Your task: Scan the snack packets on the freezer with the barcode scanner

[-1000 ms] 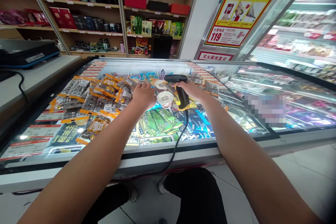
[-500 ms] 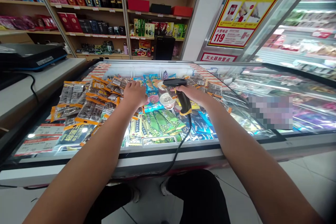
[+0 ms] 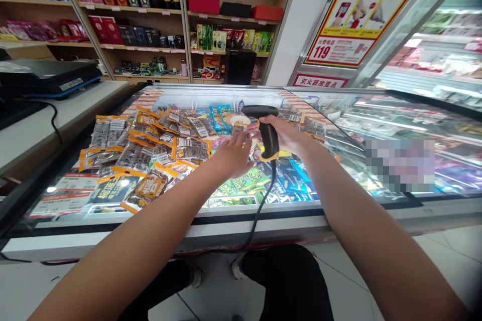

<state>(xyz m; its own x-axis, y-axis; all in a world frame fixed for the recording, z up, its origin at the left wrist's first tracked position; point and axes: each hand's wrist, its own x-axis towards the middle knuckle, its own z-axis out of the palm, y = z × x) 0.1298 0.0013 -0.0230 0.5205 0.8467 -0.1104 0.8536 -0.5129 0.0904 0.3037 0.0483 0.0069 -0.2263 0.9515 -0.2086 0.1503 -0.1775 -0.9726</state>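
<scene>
Right hand (image 3: 283, 131): closed around black-and-yellow plastic pistol-shaped scanner (image 3: 268, 140)
Left hand (image 3: 234, 156): fingers extended; cannot tell its hold
Orange-edged clear plastic packets (image 3: 142, 154): heaped on glass-topped freezer (image 3: 293, 228)

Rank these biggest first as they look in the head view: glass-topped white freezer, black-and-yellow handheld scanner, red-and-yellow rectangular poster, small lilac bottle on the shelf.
1. glass-topped white freezer
2. red-and-yellow rectangular poster
3. black-and-yellow handheld scanner
4. small lilac bottle

L hand (image 3: 235, 156) moved right — now nr scanner (image 3: 269, 141).
</scene>
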